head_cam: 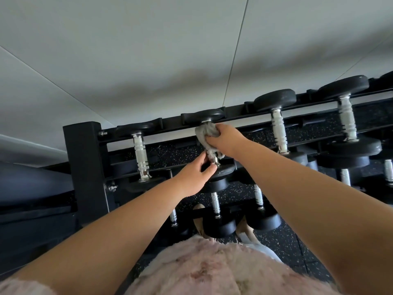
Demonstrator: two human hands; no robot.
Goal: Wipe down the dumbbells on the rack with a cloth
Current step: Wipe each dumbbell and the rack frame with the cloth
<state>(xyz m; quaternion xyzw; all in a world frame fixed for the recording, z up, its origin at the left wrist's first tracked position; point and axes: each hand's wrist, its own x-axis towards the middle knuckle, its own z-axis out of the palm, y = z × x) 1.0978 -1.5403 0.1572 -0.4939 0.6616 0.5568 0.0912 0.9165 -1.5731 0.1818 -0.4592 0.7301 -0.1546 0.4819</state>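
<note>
On the black steel rack [85, 158], the right hand [225, 137] clenches a crumpled grey cloth [204, 136] round the handle of a black-headed chrome dumbbell [224, 170]; the left hand [194, 174] pinches its near head (steadying). Twisting along the knurling should clean best.

1. The right hand [225, 138] is gripping a grey cloth [204, 136], which is bunching round the handle of a dumbbell [223, 170] on the black rack's [85, 158] top tier.
2. The left hand [194, 175] is holding that dumbbell's near head, thumb and fingers curling at its rim.
3. A second dumbbell [140, 155] is lying just left of it, and a third dumbbell [278, 128] is lying to its right.
4. Smaller dumbbells [220, 227] are sitting below it.
</note>
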